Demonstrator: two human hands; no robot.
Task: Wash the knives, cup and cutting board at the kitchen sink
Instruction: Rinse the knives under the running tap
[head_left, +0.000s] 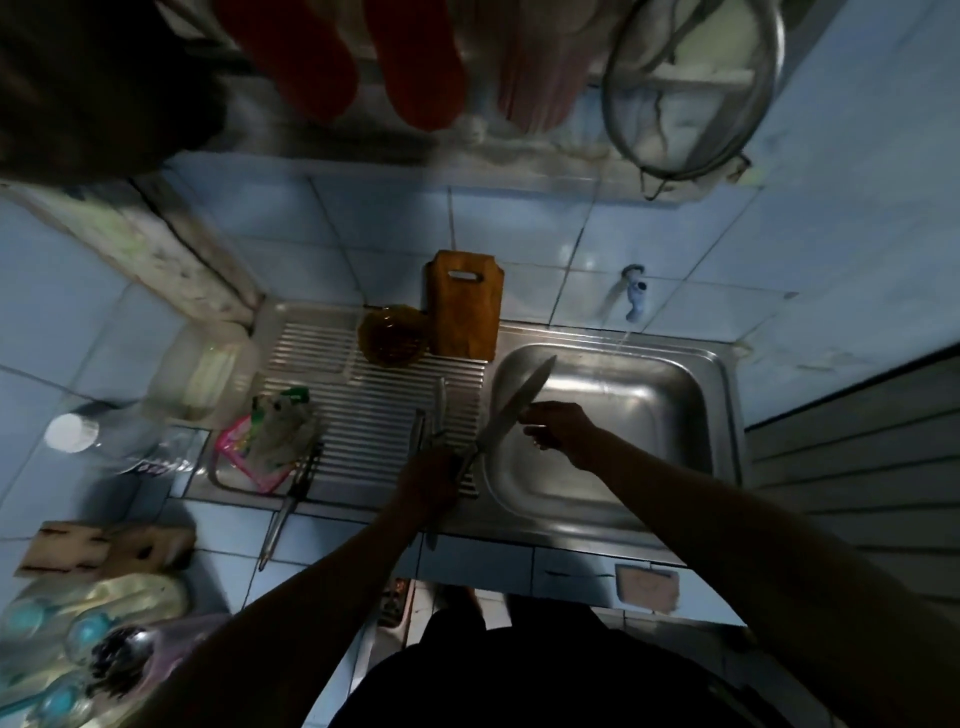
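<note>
Head view, dim light. Our left hand (428, 480), centre frame, is wrapped round the handle of a large knife (511, 410); the blade angles up and right over the left edge of the sink basin (649, 415). Our right hand (558, 431) sits just right of centre with fingertips (527, 415) at the blade's mid-section; whether they pinch it or only touch it, we cannot tell. More knives (434, 415) lie on the ribbed drainboard (363, 415) just above the left hand, blades pointing up the frame. Another knife (291, 499) lies lower left of the drainboard, tip hanging over the counter edge. Cutting board (465, 306) stands upright against the tiled wall, upper centre, at the back of the drainboard. An amber cup (390, 335) sits just left of it, touching or nearly so. Tap (635, 291) on the wall, upper right of the basin, with a thin stream running down. Pink-edged packet (260, 436) sits at the drainboard's left.
</note>
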